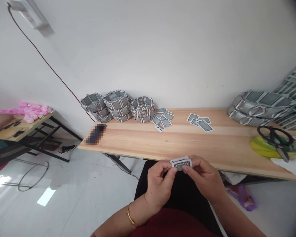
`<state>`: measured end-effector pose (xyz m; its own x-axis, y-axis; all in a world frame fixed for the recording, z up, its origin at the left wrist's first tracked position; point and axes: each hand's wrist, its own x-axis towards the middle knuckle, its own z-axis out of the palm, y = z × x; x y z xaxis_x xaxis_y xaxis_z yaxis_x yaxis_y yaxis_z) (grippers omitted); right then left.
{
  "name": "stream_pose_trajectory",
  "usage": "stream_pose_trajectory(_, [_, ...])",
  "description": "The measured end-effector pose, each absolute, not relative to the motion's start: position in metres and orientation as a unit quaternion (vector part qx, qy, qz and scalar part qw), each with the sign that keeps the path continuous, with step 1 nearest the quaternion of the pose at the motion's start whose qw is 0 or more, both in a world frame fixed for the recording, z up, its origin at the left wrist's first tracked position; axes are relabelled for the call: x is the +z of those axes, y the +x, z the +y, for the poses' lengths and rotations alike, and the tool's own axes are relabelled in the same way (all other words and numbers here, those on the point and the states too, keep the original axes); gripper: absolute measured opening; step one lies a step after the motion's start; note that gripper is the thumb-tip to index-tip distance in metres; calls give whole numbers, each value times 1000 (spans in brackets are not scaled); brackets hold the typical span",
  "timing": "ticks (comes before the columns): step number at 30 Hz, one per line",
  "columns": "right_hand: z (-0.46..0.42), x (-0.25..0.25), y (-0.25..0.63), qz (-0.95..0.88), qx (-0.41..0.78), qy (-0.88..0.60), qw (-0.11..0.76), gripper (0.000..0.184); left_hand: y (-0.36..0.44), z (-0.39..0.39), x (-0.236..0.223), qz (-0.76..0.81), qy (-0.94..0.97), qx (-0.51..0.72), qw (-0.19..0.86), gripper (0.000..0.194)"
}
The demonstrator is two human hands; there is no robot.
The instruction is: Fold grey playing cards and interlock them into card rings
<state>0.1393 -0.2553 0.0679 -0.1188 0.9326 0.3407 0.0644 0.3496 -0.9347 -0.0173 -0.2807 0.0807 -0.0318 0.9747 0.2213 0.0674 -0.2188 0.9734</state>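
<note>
Red shirt [174, 225] sits closest; left hand [160, 183] and right hand [207, 180] pinch a little card [180, 165] (maybe two) right between them, so a loose grip might let it slip.

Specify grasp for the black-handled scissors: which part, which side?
Likely the black handles, right hand once free, from above, on the side toward the wall: their ring shape offers hold, while the blades point toward the near edge of the table.

I'm looking into a craft workroom now: card rings [117, 106] stacked on a wooden table [138, 140], scissors [278, 143], pink fluffy pieces [37, 111] on another bench [28, 128].
</note>
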Motion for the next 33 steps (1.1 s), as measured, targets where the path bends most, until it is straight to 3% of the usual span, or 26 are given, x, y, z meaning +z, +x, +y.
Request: stream_pose_trajectory(33, [-259, 73, 129, -528, 436, -469, 557, 24, -12, -277, 81, 509, 467, 574, 440, 17])
